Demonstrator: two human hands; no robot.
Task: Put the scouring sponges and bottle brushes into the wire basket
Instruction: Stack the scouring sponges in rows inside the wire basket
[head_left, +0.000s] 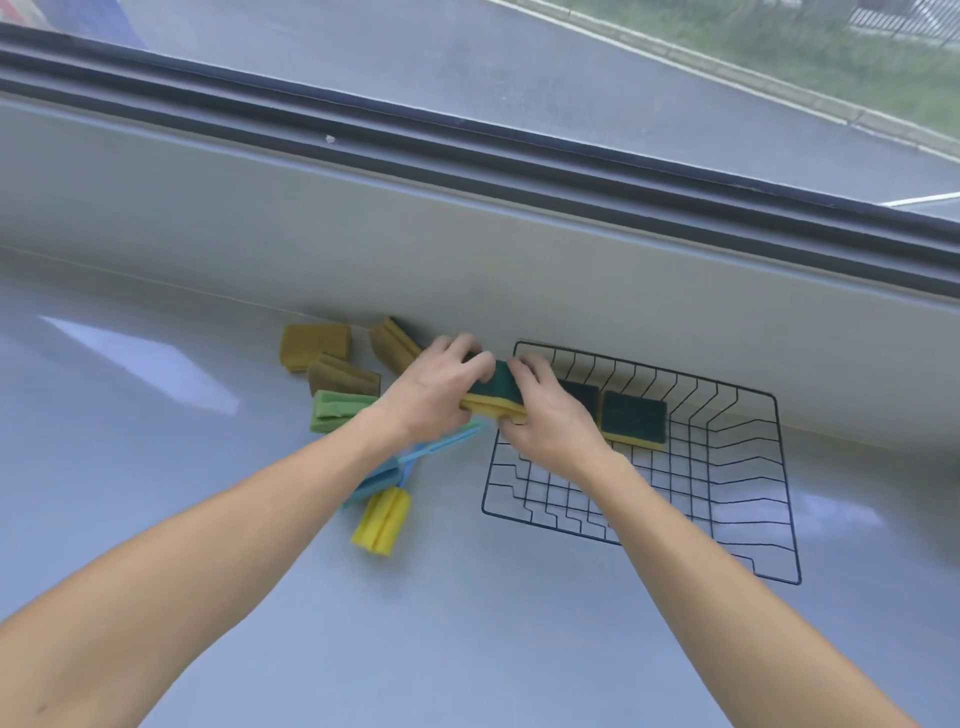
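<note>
Nearest on the desk (467, 649) lies a yellow bottle brush (382, 522), with a blue bottle brush (382, 480) crossing just beyond it, its handle running toward the left hand. Both brushes lie outside the wire basket (748, 519), to its left.

The wire basket sits right of centre, its far side close to the upstand at the far edge of the desk. Its near half is bare wire. Toward its far side lies one green-topped sponge (634, 418), flat, scouring face up; a second one (579, 397) is partly hidden behind the right hand.

Above the basket's left rim, both hands hold one scouring sponge (496, 397), green face up, yellow foam below. The left hand (436, 395) grips its left end with curled fingers; the right hand (550, 421) grips its right end. The two-handed hold probably serves to pass the sponge across to the basket side and keep it level, so that it lands flat beside the others.

Further left, near the far edge, four loose sponges remain: one light green (335, 410), three olive-brown (317, 345).
</note>
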